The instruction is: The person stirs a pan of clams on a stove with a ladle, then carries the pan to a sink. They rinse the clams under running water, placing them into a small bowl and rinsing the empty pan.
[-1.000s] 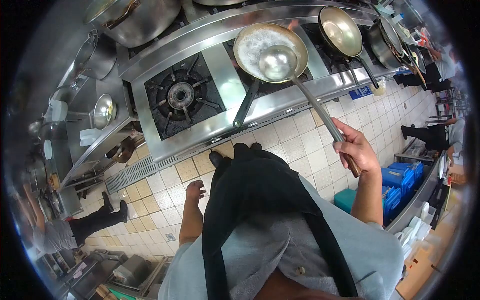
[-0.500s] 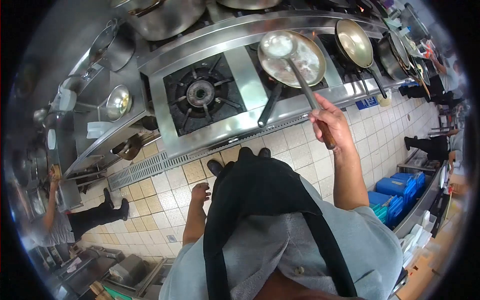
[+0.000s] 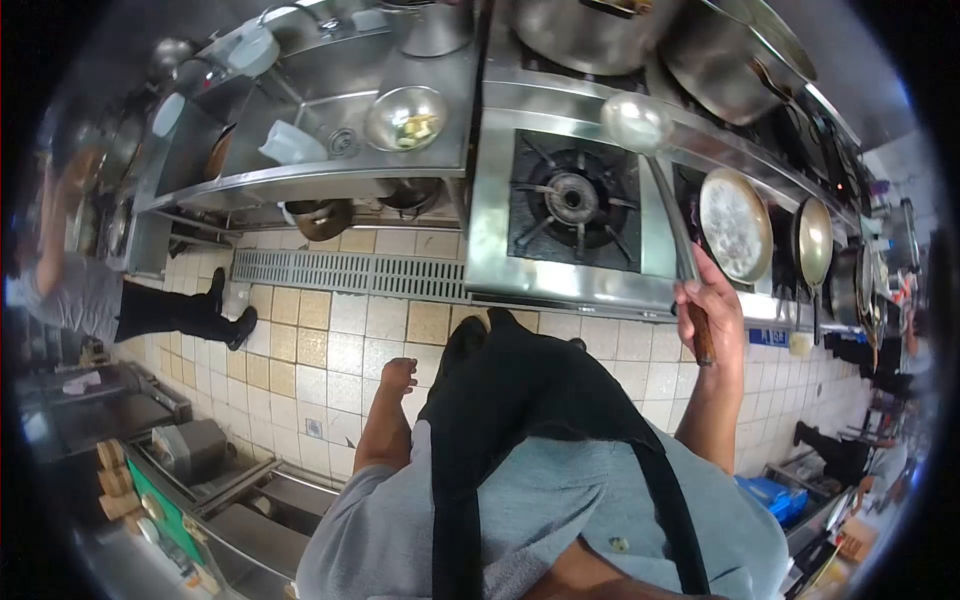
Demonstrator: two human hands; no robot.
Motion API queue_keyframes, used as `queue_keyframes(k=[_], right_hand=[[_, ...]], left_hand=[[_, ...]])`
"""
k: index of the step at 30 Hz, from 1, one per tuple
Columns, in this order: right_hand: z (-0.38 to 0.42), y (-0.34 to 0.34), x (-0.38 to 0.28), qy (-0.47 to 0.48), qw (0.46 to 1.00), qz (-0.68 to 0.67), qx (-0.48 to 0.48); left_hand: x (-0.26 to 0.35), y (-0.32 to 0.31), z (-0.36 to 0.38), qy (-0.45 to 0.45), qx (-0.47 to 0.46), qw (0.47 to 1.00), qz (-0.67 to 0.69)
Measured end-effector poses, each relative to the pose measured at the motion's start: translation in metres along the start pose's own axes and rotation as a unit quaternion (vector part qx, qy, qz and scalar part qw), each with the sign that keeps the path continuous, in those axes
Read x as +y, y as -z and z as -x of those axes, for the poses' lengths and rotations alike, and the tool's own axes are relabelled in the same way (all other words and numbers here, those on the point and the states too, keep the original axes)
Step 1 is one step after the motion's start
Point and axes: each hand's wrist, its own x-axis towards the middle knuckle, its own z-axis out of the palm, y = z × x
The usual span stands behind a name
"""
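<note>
Our right hand (image 3: 712,300) has its grip closed round the ladle (image 3: 660,190) handle; the bowl reaches up beyond the grip, over the stove's burner (image 3: 573,195) edge. Our left hand (image 3: 396,377) hangs loosely curled, holding nothing.

Readable text: I could make out none anywhere in my view.
Blue sign (image 3: 768,337): it sat on the front of the steel range (image 3: 560,275), low, just right of my right hand (image 3: 712,300); it carried pale marks, too small and blurred for me to read.
Ladle (image 3: 640,125): the one I gripped by its wooden handle bore no lettering I could see.
Pans (image 3: 735,222): no brand or stamp was legible on them.
My apron (image 3: 520,390): plain black, with no print that I could read.
</note>
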Motion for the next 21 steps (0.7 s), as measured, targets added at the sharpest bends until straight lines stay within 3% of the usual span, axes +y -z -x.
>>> queue_keyframes(k=[2, 6, 9, 12, 13, 15, 21], right_hand=[[-0.021, -0.036, 0.005, -0.021, 0.998, 0.028, -0.043], [-0.075, -0.113, 0.022, -0.029, 0.985, 0.065, -0.159], [-0.107, -0.171, 0.038, -0.006, 0.964, 0.19, -0.185], [-0.128, -0.201, 0.06, 0.078, 0.905, 0.381, -0.175], [-0.126, -0.206, 0.062, 0.077, 0.904, 0.382, -0.177], [-0.118, -0.21, 0.066, 0.201, 0.84, 0.483, -0.144], [-0.103, -0.155, 0.082, 0.185, 0.884, 0.409, -0.127]], left_hand=[[0.065, 0.019, 0.037, 0.152, 0.031, 0.979, 0.133], [0.039, 0.038, 0.032, 0.173, 0.081, 0.953, 0.233], [0.016, 0.04, 0.034, 0.172, 0.098, 0.947, 0.251], [0.006, 0.032, 0.046, 0.187, 0.09, 0.949, 0.239], [0.004, 0.03, 0.051, 0.198, 0.084, 0.947, 0.238], [0.002, 0.021, 0.059, 0.223, 0.073, 0.943, 0.237], [-0.022, 0.006, 0.053, 0.232, 0.022, 0.952, 0.2]])
